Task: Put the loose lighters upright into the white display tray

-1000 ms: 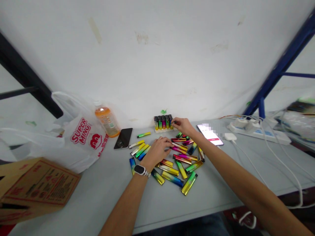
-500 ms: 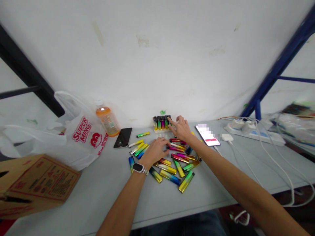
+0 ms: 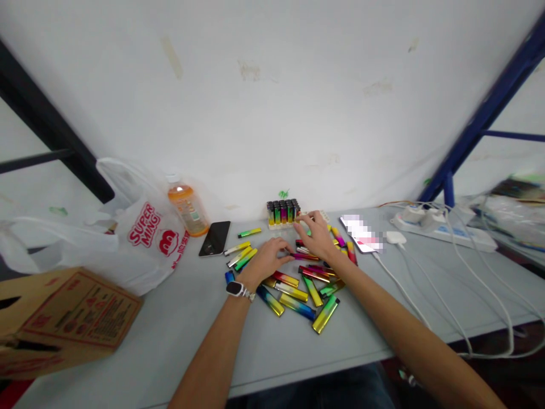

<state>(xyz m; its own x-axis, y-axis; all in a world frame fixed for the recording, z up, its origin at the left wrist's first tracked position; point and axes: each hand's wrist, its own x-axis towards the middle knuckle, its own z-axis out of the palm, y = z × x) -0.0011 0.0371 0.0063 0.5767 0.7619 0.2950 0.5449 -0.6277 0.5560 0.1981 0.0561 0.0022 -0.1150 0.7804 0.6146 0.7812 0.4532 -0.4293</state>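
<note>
My left hand (image 3: 271,260), with a watch on its wrist, is low over the pile. Its thumb and fingers pinch the end of a magenta and yellow lighter (image 3: 307,257). My right hand (image 3: 318,236) is just right of a pale rack (image 3: 279,226), with thumb and forefinger apart and nothing visible between them. Upright lighters (image 3: 284,213) with dark tops stand packed in the rack. Many shiny coloured lighters lie loose around both hands, among them a green and gold lighter (image 3: 326,316) at the front. Part of the pile is hidden under my hands.
On the left stand a cardboard box (image 3: 80,318), a white plastic bag (image 3: 140,244) and an orange drink bottle (image 3: 189,210), with a dark phone (image 3: 215,238) beside them. A lit phone (image 3: 357,233), white cables and a power strip (image 3: 443,230) lie right.
My right hand has drawn back from the rack's right end, down towards the pile, and its fingers have spread. My left hand stays nearly in place. The view has shifted slightly.
</note>
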